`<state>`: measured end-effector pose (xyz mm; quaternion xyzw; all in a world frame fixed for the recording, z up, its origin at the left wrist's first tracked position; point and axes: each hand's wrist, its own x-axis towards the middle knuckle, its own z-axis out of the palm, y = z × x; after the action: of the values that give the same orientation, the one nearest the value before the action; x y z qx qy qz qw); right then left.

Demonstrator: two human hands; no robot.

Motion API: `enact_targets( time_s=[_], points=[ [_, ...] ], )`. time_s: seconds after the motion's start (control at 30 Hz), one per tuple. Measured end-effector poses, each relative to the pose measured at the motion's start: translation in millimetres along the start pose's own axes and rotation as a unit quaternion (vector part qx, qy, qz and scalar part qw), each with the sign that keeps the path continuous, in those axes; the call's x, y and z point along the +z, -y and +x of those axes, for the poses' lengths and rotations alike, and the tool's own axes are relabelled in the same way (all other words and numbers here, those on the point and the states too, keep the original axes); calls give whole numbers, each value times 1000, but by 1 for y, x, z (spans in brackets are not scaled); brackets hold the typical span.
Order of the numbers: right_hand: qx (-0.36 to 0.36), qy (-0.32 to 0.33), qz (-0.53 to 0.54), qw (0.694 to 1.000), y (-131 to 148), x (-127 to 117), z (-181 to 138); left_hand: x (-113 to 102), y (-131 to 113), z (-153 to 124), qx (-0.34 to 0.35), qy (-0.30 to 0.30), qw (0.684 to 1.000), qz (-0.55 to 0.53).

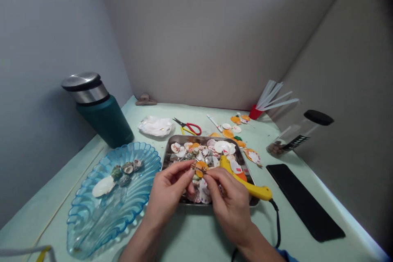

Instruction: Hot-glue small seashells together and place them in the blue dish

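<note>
Over the near part of a metal tray (166, 157) heaped with seashells, my two hands meet almost fingertip to fingertip. My left hand (170, 192) pinches a small brown speckled shell (193, 165) between thumb and forefinger. My right hand (230, 200) is closed in a pinch on something small and dark that I cannot make out. Between the fingertips shows an orange scallop shell (201, 168); whether it is held or lies in the tray, I cannot tell. A yellow hot glue gun (258, 191) lies across the tray's right side, its nozzle over the shells, partly behind my right hand.
To the left stand a blue shell-shaped dish (92, 221) with several shells and a teal bottle (106, 120). Behind the tray lie red-and-yellow pliers (192, 129) and a white bag (156, 125). Glue sticks (270, 96), a clear jar (291, 137) and a black case (302, 200) are rightward.
</note>
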<state>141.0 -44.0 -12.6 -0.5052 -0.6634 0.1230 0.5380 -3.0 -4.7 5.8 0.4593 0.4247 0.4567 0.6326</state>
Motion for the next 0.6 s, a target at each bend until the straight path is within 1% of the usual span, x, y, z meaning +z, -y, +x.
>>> enact_targets(
  time_s=[0.13,0.3,0.5,0.6],
  points=[
    [-5,-1,-5,1000,0,-1,0,4,-1,-1,11,-12,1000,23],
    [-9,8,-12,1000,1,-1,0,8,-4,-2,27,-7,999,30],
    [-16,28,-14,999,1,0,1,6,-3,-1,44,-7,998,34],
    [-13,27,-15,999,1,0,0,5,-3,-2,56,1,998,39]
  ],
)
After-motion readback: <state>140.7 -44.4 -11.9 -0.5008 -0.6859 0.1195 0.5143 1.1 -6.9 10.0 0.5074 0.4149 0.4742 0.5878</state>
